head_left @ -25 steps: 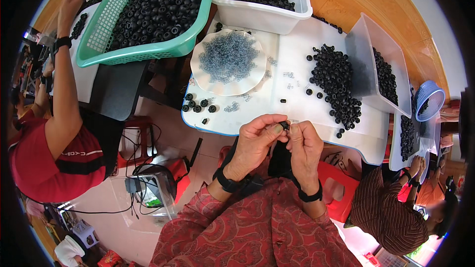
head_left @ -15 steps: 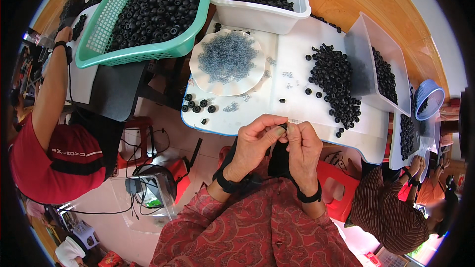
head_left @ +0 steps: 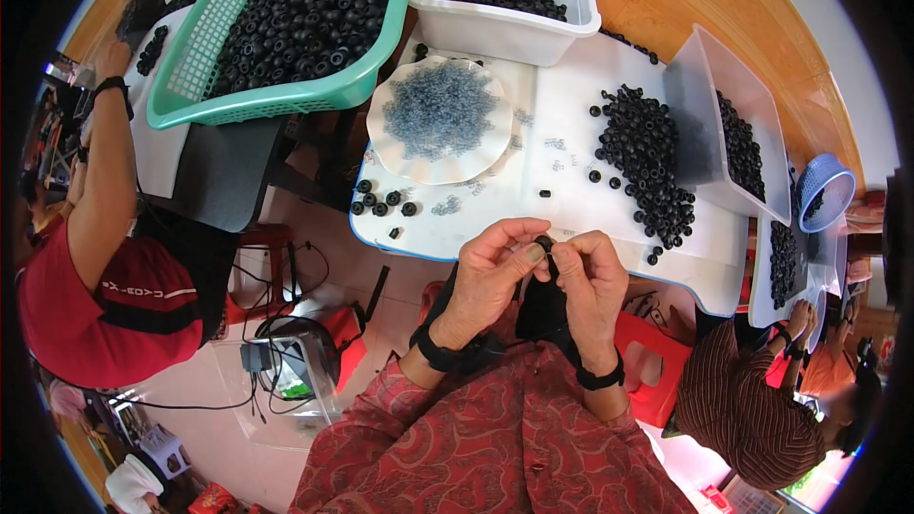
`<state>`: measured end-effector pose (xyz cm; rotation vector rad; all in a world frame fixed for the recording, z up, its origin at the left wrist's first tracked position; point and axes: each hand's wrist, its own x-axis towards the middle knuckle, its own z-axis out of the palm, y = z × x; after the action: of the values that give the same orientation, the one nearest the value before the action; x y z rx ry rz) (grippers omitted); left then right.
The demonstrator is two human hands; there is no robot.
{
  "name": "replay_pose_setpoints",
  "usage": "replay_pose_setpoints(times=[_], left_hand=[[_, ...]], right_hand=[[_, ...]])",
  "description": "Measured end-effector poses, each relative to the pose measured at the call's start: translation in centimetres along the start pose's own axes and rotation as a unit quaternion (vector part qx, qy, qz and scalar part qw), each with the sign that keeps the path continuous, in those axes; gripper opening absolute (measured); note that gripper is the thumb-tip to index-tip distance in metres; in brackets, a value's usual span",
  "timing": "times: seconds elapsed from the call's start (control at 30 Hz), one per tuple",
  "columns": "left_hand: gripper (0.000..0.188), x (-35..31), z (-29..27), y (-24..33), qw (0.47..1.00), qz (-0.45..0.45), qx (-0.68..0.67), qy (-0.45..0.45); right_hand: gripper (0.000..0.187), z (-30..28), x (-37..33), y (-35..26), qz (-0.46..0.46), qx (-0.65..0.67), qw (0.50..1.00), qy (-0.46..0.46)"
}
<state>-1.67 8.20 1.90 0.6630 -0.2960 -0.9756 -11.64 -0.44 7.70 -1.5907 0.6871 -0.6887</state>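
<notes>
In front of my chest, over the table's near edge, my left hand (head_left: 487, 276) pinches a small black round part (head_left: 544, 242) between thumb and fingertips. My right hand (head_left: 588, 295) is close beside it, thumb and forefinger pressed together near that part. Whatever those right fingertips grip is too small to make out. Beyond the hands, a tiny black piece (head_left: 545, 193) lies on the white table (head_left: 571, 214). Several black round parts (head_left: 393, 198) sit near its left corner. A heap of similar black parts (head_left: 647, 148) is spread at the right.
A wavy-rimmed white plate (head_left: 383, 138) bears a pile of tiny translucent pieces. Behind stand a green basket (head_left: 267, 114) and a white tub (head_left: 505, 33), with a clear bin (head_left: 690, 100) at right; all hold black parts. Other people sit left and right.
My right hand has shifted slightly right, opening a small gap between the two hands' fingertips. The black round part in my left fingers shows more plainly.
</notes>
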Motion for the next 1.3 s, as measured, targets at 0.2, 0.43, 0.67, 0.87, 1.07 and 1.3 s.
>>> replay_pose_setpoints(times=[0.2, 0.43, 0.67, 0.87, 1.07, 1.3], left_hand=[[0.027, 0.0, 0.2, 0.0, 0.998, -0.022, -0.055, -0.006], [0.024, 0.1, -0.4, -0.5, 1.0, 0.003, 0.006, 0.011], [0.023, 0.2, -0.5, -0.5, 0.998, 0.024, 0.049, 0.025], [0.023, 0.2, -0.8, -0.3, 0.999, -0.011, -0.034, 0.041], [0.024, 0.2, -0.9, -0.6, 0.995, -0.042, -0.085, 0.041], [0.023, 0.1, -0.8, -0.5, 0.997, -0.032, -0.054, 0.039]], right_hand=[[0.005, 0.2, 0.1, 0.6, -0.122, -0.026, 0.992, 0.019], [0.004, 0.4, 0.2, 0.9, -0.134, -0.075, 0.988, 0.017], [0.011, 0.4, 0.4, 0.9, -0.13, -0.085, 0.988, -0.004], [0.02, -0.1, 0.3, 1.4, -0.094, -0.103, 0.99, -0.022], [0.021, -0.6, 0.5, 1.6, -0.102, -0.117, 0.988, -0.012], [0.021, -0.7, 0.3, 1.7, -0.088, -0.096, 0.991, -0.009]])
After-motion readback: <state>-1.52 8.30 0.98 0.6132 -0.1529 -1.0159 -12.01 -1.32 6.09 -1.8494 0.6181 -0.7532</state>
